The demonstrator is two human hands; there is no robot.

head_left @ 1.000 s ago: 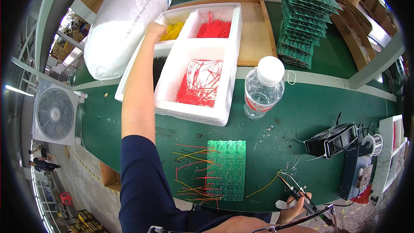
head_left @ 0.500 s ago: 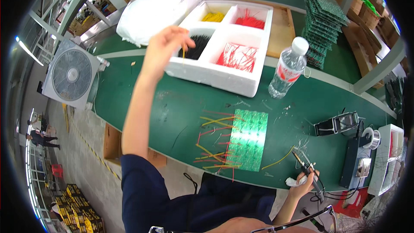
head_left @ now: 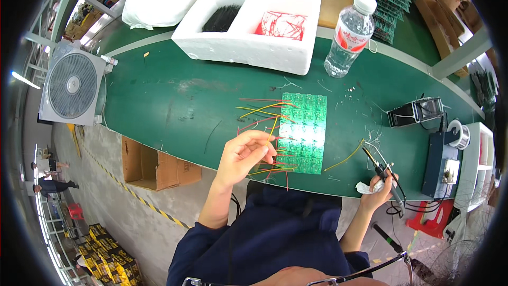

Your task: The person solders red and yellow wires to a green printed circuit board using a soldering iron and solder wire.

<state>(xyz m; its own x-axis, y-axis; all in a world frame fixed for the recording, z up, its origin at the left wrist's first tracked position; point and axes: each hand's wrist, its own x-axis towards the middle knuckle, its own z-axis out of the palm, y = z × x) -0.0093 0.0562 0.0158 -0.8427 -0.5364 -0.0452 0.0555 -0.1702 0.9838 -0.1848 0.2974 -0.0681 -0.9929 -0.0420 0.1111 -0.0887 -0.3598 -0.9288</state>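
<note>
Between the thumb and fingers of my left hand point(head_left: 243, 156) is a thin yellow wire point(head_left: 274, 126). This hand is at the left edge of a green circuit board panel point(head_left: 302, 153), over several red and yellow wires that stick out from it. My right hand point(head_left: 379, 195), at the table's near edge to the right, grips a soldering iron point(head_left: 383, 171) with its tip pointing up and left. A crumpled white tissue point(head_left: 363, 187) is against that hand's fingers. A loose yellow wire point(head_left: 345, 158) lies between the panel and the iron.
Beyond the panel stand a white foam box point(head_left: 241, 55) with wires sorted by colour and a water bottle point(head_left: 349, 37). To the right are a soldering iron stand point(head_left: 415, 111), a dark blue soldering station point(head_left: 438, 167) and a solder spool point(head_left: 459, 130). A fan point(head_left: 73, 86) is at the left.
My left hand has come back from the foam box to the panel's left edge with the yellow wire. My right hand still holds the soldering iron. The whole view has shifted.
</note>
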